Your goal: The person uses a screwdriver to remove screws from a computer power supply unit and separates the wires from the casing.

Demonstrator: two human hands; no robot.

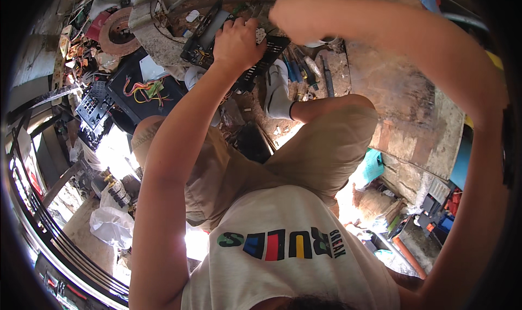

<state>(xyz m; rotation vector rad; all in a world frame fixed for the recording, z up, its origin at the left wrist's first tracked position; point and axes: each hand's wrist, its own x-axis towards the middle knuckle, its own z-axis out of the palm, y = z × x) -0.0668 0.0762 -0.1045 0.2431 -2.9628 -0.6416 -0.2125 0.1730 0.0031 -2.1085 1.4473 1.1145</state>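
My left hand (239, 42) grips a black metal case (276, 52), seemingly from an electronic device, with perforated sides and an open frame. Its fingers curl over the top, hiding part of it. A grey flat panel (211, 32) shows within the frame beside my fingers. To the right of the case, my right hand (291, 17) is raised and closed in a rounded fist, blurred by motion. Whatever it may hold is hidden. My feet, one in a grey-white sock (278, 90), flank the near side of the case.
Several hand tools (307, 68) lie right of my foot, beside a worn wooden board (399, 87). To the left are a black case with coloured wires (147, 90), a rusty disc (117, 33) and scrap parts. A white plastic bag (111, 227) lies lower left.
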